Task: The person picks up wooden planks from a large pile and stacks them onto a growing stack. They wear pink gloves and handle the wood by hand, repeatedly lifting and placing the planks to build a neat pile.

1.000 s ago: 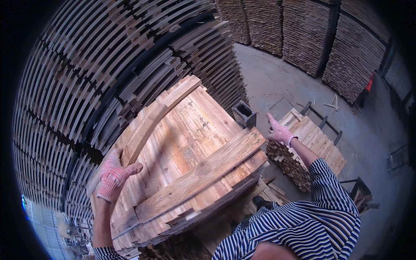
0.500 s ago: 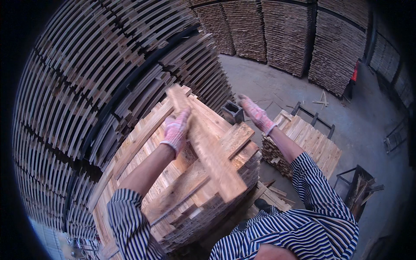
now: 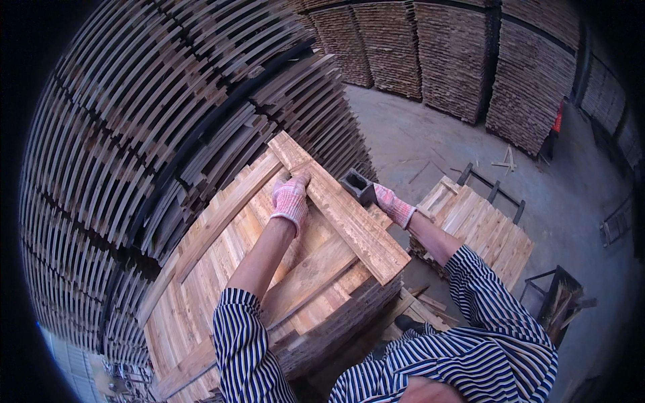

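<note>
A wooden board lies slantwise across the right end of a stack of planks. My left hand, in a pink-and-white knit glove, grips the board's left edge near its far half. In a matching glove, my right hand is beside a dark square metal tube at the stack's right side. Its fingertips are hidden against the tube, so their grip does not show. Crosswise strips rest on the stack's top.
Tall racks of stacked boards curve up at the left, with more stacks at the back. A lower plank pile stands at the right. Near it, a dark metal holder contains wood scraps.
The board has come down and shifted right onto the stack, my left hand moving with it. My right hand has dropped from beyond the metal tube to just beside it.
</note>
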Tool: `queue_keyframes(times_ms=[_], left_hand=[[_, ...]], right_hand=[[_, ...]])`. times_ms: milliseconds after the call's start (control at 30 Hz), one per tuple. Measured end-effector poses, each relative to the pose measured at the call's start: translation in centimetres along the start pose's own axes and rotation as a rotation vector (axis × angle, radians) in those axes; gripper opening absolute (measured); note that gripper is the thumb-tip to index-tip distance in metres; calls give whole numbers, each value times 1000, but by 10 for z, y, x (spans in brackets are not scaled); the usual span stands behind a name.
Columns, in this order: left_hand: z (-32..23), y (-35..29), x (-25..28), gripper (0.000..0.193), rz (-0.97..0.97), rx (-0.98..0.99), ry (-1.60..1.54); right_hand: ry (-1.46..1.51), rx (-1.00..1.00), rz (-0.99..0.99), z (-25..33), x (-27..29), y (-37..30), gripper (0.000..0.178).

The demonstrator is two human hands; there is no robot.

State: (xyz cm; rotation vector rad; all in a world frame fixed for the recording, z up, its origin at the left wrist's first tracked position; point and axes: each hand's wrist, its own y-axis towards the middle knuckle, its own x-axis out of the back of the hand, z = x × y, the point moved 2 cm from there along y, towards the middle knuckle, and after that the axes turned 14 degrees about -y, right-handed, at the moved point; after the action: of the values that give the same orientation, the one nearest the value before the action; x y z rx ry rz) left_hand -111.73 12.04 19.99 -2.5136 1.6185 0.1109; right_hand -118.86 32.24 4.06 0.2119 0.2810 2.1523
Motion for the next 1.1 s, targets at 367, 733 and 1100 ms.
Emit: queue_keyframes(times_ms=[367, 733, 1100], left_hand=[[23, 20, 13, 64, -100, 8, -75], [2, -15, 8, 58, -58, -105, 113], [-14, -28, 8, 58, -133, -297, 475]], right_hand=[[-29, 82, 14, 19, -5, 0, 38], [-645, 211, 141, 77, 17, -11, 36], [-824, 147, 348, 61, 44, -6, 51]])
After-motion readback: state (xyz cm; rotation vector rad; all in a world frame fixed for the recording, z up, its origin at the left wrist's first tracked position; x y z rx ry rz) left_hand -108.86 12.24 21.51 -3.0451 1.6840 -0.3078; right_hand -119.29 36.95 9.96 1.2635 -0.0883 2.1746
